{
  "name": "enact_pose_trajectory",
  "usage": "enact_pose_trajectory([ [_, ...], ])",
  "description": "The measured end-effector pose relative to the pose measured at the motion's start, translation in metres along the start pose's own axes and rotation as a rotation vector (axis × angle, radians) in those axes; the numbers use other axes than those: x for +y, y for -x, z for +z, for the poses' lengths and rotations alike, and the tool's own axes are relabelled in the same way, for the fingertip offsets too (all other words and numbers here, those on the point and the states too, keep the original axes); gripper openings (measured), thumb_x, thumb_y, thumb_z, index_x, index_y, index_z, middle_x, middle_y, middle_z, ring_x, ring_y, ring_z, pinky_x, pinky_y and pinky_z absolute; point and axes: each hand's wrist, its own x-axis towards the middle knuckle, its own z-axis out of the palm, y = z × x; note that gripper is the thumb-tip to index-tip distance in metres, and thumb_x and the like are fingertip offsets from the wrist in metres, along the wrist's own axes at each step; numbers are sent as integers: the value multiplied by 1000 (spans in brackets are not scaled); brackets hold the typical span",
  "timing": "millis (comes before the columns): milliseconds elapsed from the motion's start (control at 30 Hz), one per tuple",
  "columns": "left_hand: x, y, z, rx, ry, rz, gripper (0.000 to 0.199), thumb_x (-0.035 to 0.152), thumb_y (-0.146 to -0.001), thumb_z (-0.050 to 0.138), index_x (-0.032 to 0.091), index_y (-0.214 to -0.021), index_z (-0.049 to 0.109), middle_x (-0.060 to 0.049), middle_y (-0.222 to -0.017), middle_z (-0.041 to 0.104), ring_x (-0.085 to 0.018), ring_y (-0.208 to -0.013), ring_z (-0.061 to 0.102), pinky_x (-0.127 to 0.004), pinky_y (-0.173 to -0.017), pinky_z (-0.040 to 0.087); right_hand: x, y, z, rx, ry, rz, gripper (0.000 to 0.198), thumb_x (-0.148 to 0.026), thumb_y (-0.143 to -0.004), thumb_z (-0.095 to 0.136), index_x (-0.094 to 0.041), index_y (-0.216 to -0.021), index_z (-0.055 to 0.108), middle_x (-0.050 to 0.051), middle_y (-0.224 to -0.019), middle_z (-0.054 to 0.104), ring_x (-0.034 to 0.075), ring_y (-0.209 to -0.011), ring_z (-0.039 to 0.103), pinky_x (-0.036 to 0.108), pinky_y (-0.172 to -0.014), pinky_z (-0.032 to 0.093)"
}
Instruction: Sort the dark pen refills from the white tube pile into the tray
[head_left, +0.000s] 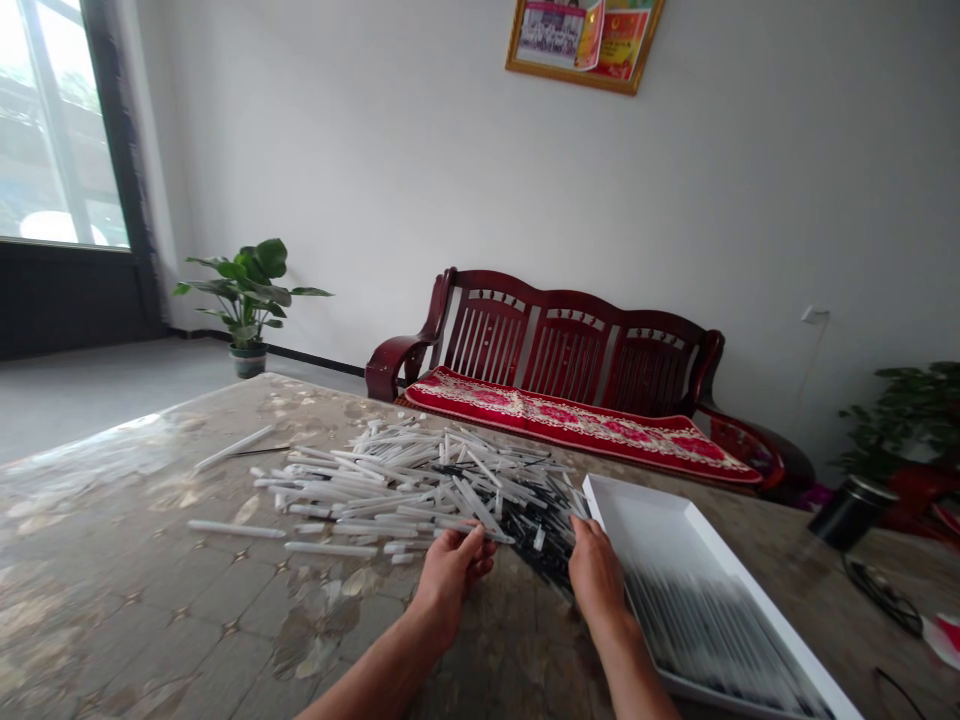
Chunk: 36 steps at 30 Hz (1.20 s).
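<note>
My left hand (452,572) is closed in a pinch on a white pen barrel (491,535), whose tip points right over some black pieces. My right hand (596,562) is beside the box, its curled fingers reaching down at the right end of the black pen parts (541,545); what they grip is hidden. Beyond both hands spreads a heap of white pen barrels (390,480), lying mostly sideways. A white open box (664,510) stands right of my right hand, with a row of slim pens (712,625) laid side by side in it, blurred.
The patterned table (187,640) carries a few loose barrels (236,528) at left. A black cylindrical container (851,510) and a dark cable (885,595) lie past the box. Behind are a wooden bench (562,340) with a red cover and a potted plant (247,290).
</note>
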Motion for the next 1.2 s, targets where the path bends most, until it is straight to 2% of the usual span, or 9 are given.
enact_pose_trajectory([
  [100,0,0,0,-3,-2,0,48,34,-47,94,15,-79,64,0,-65,68,-12,-60,64,-22,-56,51,1,0,0,1,-5,-2,57,5,-83,30,-13,-122,68,13,-118,69,22,-109,65,27,-92,46],
  [300,1,1,1,9,1,-3,46,32,-49,94,14,-78,64,0,-64,67,-11,-59,64,-21,-54,51,4,0,-3,-51,-21,-7,48,2,-84,33,-18,-97,74,10,-103,73,21,-98,67,27,-83,47],
  [367,2,2,2,18,1,-6,44,31,-50,93,14,-78,64,0,-65,67,-11,-59,64,-21,-54,51,5,-1,-3,-33,-26,10,48,2,-85,32,-17,-100,73,11,-105,72,21,-99,68,27,-84,47],
  [533,2,3,3,29,0,-9,44,31,-52,92,15,-81,64,0,-68,68,-12,-59,65,-21,-53,50,5,-1,4,15,10,0,56,4,-86,27,-13,-124,65,12,-118,70,21,-108,66,26,-89,46],
  [667,3,1,2,63,15,32,46,33,-52,92,14,-83,64,0,-71,68,-12,-59,65,-20,-50,49,6,-1,9,4,74,-42,53,1,-88,29,-16,-117,70,10,-110,73,23,-102,67,29,-87,47],
  [800,12,-5,-1,176,65,166,45,35,-56,89,15,-87,63,1,-71,66,-12,-60,66,-19,-49,47,6,2,5,73,55,-54,46,-4,-89,34,-19,-111,72,9,-109,72,23,-99,66,30,-83,48],
  [967,26,-13,-9,326,33,319,35,41,-67,80,16,-84,60,0,-73,66,-13,-60,66,-22,-52,50,-15,12,-11,160,-70,-197,40,-9,-91,39,-20,-114,70,8,-115,70,23,-105,62,33,-92,46],
  [1067,27,-15,-14,362,27,347,32,42,-72,76,17,-80,57,-1,-73,65,-14,-62,67,-23,-54,50,-35,17,-18,114,-164,-256,40,-8,-90,40,-20,-115,69,7,-115,70,22,-109,61,32,-96,44],
  [1200,24,-13,-15,337,32,353,33,43,-71,76,19,-80,55,-1,-77,65,-16,-66,68,-25,-57,51,-56,16,-18,-16,-288,-261,40,-7,-87,44,-21,-115,69,6,-114,70,20,-109,62,28,-96,45],
])
